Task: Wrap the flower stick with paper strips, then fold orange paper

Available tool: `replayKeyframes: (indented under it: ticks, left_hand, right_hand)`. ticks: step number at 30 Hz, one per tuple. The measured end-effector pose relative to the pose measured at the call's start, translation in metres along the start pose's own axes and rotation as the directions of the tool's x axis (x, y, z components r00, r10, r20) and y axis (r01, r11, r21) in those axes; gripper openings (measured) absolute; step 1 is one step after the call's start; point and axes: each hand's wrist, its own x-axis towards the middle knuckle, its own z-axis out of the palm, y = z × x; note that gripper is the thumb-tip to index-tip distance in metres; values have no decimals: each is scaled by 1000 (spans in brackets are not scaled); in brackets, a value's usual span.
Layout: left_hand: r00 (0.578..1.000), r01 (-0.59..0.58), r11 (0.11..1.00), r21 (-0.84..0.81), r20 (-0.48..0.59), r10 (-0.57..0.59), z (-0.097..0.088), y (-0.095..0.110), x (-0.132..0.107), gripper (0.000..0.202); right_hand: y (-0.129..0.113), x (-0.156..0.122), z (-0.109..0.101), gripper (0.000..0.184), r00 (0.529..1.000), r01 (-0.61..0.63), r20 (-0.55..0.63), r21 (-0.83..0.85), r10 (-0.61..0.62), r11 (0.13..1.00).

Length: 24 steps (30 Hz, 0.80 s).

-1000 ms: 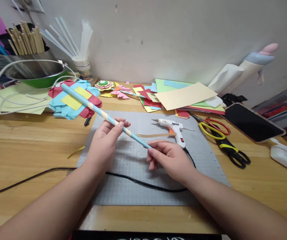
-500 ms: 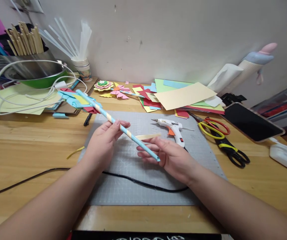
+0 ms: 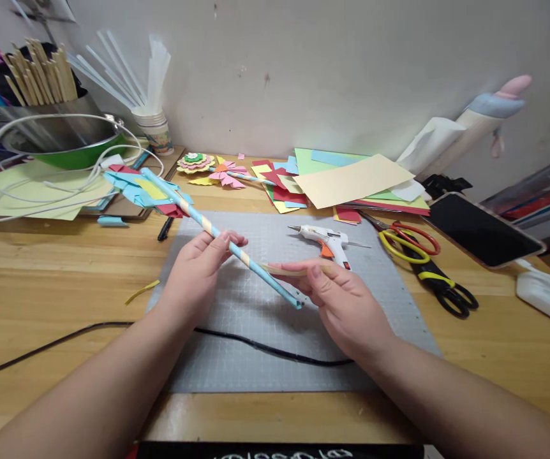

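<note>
My left hand (image 3: 201, 268) is closed around a light blue stick (image 3: 256, 271) wound with a cream paper strip, holding it slanted over the grey cutting mat (image 3: 237, 363). A paper pinwheel (image 3: 147, 191) of blue, red and yellow sits at the stick's far upper-left end. My right hand (image 3: 339, 299) pinches the loose end of the cream paper strip (image 3: 284, 270) next to the stick's lower end. A white hot glue gun (image 3: 327, 241) lies on the mat just beyond my right hand.
Yellow and red scissors (image 3: 411, 245) and a dark phone (image 3: 480, 231) lie to the right. Coloured paper sheets (image 3: 351, 182) and paper flowers (image 3: 212, 167) lie at the back. A metal bowl (image 3: 64, 143) with wooden sticks stands back left. A black cord (image 3: 64, 338) crosses the mat.
The pinwheel turned edge-on as the stick rotated. My right hand let go of the stick's lower end and took hold of the loose cream strip.
</note>
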Motion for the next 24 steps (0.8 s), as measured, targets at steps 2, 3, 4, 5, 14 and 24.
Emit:
replayKeyframes:
  ticks: [2, 3, 4, 5, 14, 24]
  left_hand:
    - [1000, 8, 1000, 6, -9, -8, 0, 1, -1, 23]
    - [1000, 12, 1000, 8, -16, -12, 0, 1, -1, 24]
    - [1000, 16, 1000, 12, -21, -16, 1, 1, -2, 25]
    - [1000, 18, 1000, 17, -24, -18, 1, 2, -2, 25]
    - [997, -50, 999, -20, -63, 49, 5, -1, -7, 25]
    - [973, -63, 995, 72, -219, 77, 4, -8, -9, 27]
  right_hand:
    - [-1, -4, 1, 26, 999, 53, -1, -149, -54, 987]
    - [-2, -6, 2, 26, 997, 72, 1, -216, -73, 974]
    - [-3, -7, 2, 26, 996, 89, 6, -268, -91, 959]
    - [-4, -8, 2, 26, 994, 103, 13, -304, -104, 947]
    - [1, -9, 5, 24, 990, 118, 105, -277, -92, 954]
    - [10, -2, 10, 21, 974, -223, 97, 209, 206, 952]
